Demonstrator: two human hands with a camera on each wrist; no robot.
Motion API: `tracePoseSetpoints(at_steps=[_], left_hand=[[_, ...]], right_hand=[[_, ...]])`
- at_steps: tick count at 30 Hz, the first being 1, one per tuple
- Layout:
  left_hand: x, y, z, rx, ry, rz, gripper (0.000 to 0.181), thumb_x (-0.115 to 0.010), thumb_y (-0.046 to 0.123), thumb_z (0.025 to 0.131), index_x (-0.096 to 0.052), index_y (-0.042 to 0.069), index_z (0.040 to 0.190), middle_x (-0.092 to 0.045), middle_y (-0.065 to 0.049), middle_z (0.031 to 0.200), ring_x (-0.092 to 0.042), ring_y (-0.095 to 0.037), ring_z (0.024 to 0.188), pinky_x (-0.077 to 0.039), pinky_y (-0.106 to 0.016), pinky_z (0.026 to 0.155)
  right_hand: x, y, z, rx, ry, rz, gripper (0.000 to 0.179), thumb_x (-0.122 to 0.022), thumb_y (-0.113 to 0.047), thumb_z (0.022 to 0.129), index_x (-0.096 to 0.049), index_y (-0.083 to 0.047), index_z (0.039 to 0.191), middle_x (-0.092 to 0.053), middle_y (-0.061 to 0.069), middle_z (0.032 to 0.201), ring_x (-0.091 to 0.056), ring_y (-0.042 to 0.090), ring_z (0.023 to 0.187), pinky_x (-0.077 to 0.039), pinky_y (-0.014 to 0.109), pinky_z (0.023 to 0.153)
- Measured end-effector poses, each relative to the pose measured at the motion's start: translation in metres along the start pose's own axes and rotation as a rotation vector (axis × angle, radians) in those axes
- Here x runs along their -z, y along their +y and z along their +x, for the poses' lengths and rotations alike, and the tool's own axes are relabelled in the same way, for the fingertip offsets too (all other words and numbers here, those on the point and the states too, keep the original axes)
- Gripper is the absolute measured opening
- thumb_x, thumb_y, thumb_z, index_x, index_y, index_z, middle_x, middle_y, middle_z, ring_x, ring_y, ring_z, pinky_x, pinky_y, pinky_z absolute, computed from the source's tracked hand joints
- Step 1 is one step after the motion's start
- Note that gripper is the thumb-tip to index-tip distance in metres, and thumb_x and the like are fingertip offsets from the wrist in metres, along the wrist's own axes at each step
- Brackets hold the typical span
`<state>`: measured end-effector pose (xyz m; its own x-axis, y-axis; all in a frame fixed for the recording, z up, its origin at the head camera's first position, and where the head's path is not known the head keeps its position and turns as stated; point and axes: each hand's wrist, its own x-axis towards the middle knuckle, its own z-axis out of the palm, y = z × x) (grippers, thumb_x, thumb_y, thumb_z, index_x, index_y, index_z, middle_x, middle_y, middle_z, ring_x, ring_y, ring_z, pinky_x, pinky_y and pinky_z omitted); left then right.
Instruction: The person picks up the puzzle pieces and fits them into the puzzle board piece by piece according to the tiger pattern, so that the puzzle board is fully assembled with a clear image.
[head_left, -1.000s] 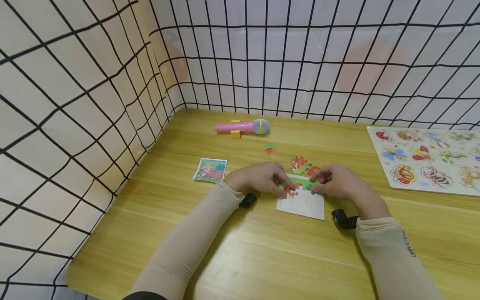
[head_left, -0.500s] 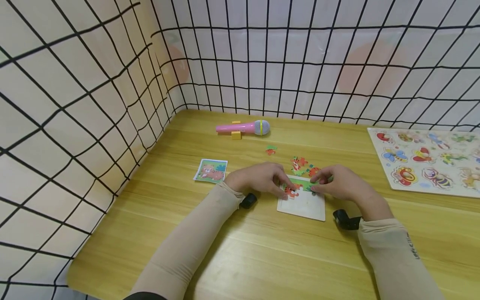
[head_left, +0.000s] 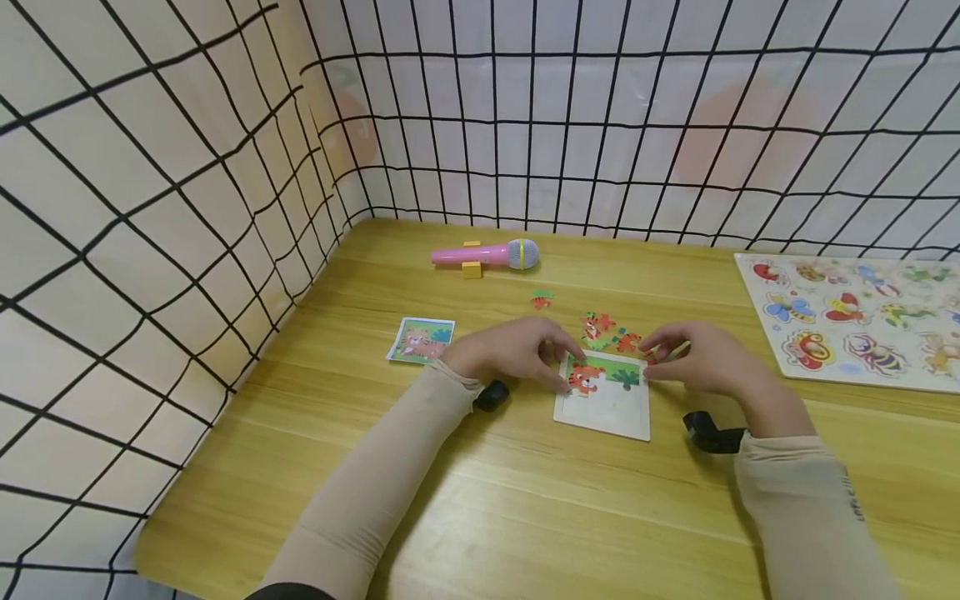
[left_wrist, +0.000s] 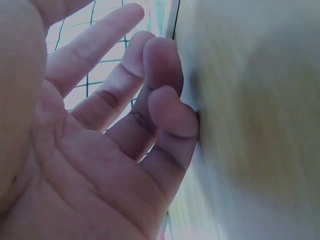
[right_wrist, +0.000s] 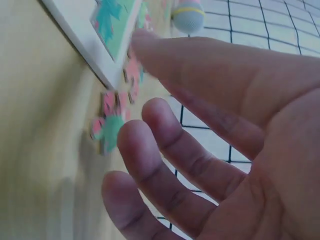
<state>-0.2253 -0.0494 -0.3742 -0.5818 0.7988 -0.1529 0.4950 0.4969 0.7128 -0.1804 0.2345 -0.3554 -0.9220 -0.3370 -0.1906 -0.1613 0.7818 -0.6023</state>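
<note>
A small white puzzle tray (head_left: pixel 603 417) lies on the table, its top row filled with joined jigsaw pieces showing a red-orange tiger face and green background. My left hand (head_left: pixel 517 348) is at the tray's upper left, thumb and index finger spread at its edge; its other fingers hang loosely bent in the left wrist view. Beside the upper right corner hovers my right hand (head_left: pixel 708 358), thumb and fingers apart with nothing held. Loose jigsaw pieces (head_left: pixel 597 327) lie just beyond the tray. In the right wrist view, a red and green piece (right_wrist: pixel 112 131) lies near my fingertips.
A single piece (head_left: pixel 542 299) lies farther back. The tiger picture card (head_left: pixel 422 341) is to the left. Behind are a pink toy microphone (head_left: pixel 480 255) and, at right, an insect puzzle board (head_left: pixel 862 325). Black wire grid (head_left: pixel 555 125) borders the table's back and left.
My right hand has let go of the green piece at the tray's upper right and moved right, past the tray's edge. My left fingers have drawn back slightly, uncovering the tiger face.
</note>
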Motion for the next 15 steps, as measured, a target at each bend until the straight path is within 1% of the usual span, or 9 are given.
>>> tracePoseSetpoints(at_steps=[2,7,11,15], left_hand=[[0.002,-0.001,-0.001,0.023,0.009,0.019,0.049,-0.087,0.024,0.082,-0.07,0.014,0.127,-0.058,-0.002,0.106,-0.052,-0.016,0.096,-0.044,-0.025,0.083],[0.005,-0.004,-0.003,0.072,0.022,0.051,0.067,-0.09,0.032,0.077,-0.064,0.015,0.136,-0.053,-0.002,0.11,-0.048,-0.016,0.098,-0.043,-0.025,0.083],[0.005,-0.008,-0.003,0.079,0.025,0.045,0.071,-0.091,0.034,0.076,-0.061,0.014,0.139,-0.052,-0.002,0.111,-0.048,-0.015,0.097,-0.042,-0.025,0.083],[0.004,-0.01,-0.003,0.085,0.028,0.036,0.073,-0.091,0.034,0.077,-0.06,0.014,0.14,-0.053,-0.001,0.111,-0.047,-0.015,0.095,-0.042,-0.025,0.082]], right_hand=[[0.003,0.003,-0.002,-0.005,-0.003,-0.001,0.042,-0.083,-0.025,0.085,-0.071,-0.004,0.12,-0.062,0.009,0.102,-0.061,0.03,0.096,-0.047,0.035,0.068],[0.01,0.009,-0.006,-0.025,-0.007,-0.002,0.047,-0.084,-0.025,0.084,-0.069,-0.003,0.123,-0.061,0.012,0.105,-0.061,0.031,0.099,-0.047,0.035,0.071],[0.011,0.012,-0.006,-0.032,0.004,0.007,0.048,-0.084,-0.023,0.084,-0.067,-0.002,0.123,-0.061,0.013,0.107,-0.062,0.031,0.098,-0.048,0.035,0.069],[0.009,0.012,-0.004,-0.044,0.013,-0.003,0.047,-0.084,-0.026,0.084,-0.069,-0.005,0.123,-0.061,0.012,0.108,-0.062,0.031,0.099,-0.047,0.035,0.069]])
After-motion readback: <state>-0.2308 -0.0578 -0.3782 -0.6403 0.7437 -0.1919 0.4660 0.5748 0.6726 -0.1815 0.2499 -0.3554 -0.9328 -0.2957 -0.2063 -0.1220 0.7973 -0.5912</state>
